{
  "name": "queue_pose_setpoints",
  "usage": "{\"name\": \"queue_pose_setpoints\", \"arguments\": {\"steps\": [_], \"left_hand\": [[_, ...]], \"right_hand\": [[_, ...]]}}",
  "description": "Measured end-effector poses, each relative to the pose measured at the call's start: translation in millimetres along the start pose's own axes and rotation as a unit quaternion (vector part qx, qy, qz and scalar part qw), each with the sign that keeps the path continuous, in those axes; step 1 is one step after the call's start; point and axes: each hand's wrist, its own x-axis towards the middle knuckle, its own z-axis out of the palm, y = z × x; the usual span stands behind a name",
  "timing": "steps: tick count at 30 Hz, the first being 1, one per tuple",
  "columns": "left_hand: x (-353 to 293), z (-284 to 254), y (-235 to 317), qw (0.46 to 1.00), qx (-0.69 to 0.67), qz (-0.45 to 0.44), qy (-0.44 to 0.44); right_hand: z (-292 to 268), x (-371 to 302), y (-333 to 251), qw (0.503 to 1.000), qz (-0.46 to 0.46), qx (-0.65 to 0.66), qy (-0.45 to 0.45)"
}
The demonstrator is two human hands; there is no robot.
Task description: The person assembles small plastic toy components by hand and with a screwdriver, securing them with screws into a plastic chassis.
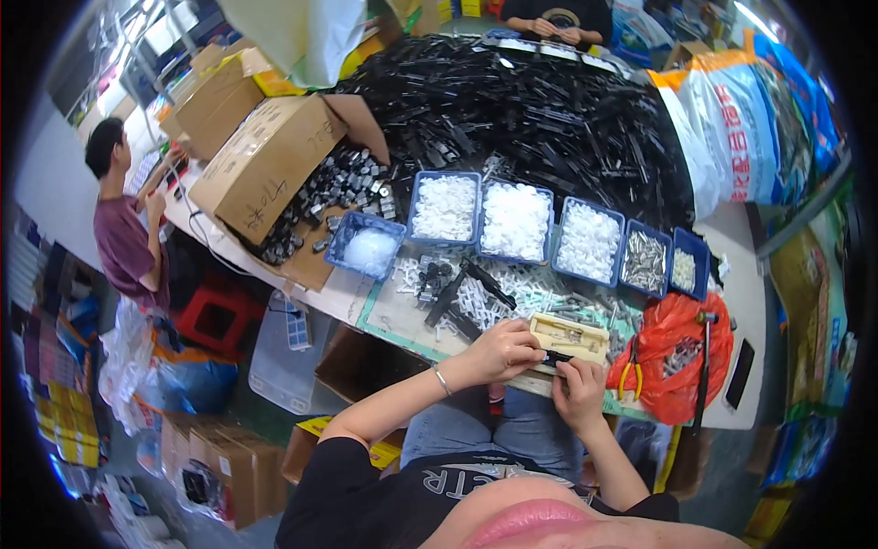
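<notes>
Black plastic makes up the small narrow part [556, 358] held at the near side of the cream, open-topped fixture [596, 349]; whether it rests on that rim or just above it cannot be told. The left hand [506, 351] is pinched on the part's left end, its wrist bent over the bench. The right hand [580, 389] sits close beside it, fingertips at the other end; whether they grip or merely steady it is hidden.

To work cleanly here, the left pinch should probably stay firm and the part level, with the right fingertips pressing evenly so that nothing twists or slips. Keeping the knuckles low would leave the fixture's hollow visible. Small white plastic pieces [473, 299] lie loose beyond the left hand, so sleeves and wrists are best kept off them. Yellow-handled pliers [629, 378] lie near the right hand.
</notes>
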Motion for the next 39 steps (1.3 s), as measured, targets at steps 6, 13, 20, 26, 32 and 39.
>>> {"name": "queue_pose_setpoints", "arguments": {"steps": [6,13,20,26,32,39], "left_hand": [[-3.7,2.6,1.4,1.0,0.026,0.003,-0.003],[6.0,-14.3,-0.6,0.991,0.123,0.039,-0.036],[35.7,-17.3,13.9,0.971,0.181,0.082,-0.131],[108.0,-23.7,-22.4,0.961,0.264,-0.036,0.073],[162.7,-6.0,-80.2,0.926,0.344,-0.1,0.121],[165.4,-2.0,-90.2,0.937,0.331,-0.081,0.077]], "right_hand": [[-5.0,-4.3,1.1,1.0,-0.012,0.006,-0.006],[-2.2,1.2,6.2,1.0,-0.002,0.023,-0.02],[-11.2,5.8,9.4,0.996,0.0,0.075,-0.052],[-59.1,65.0,51.6,0.996,0.017,-0.018,0.091],[-43.1,136.6,142.9,0.973,0.069,-0.217,0.038],[-26.1,154.0,155.1,0.959,0.041,-0.278,-0.038]]}}
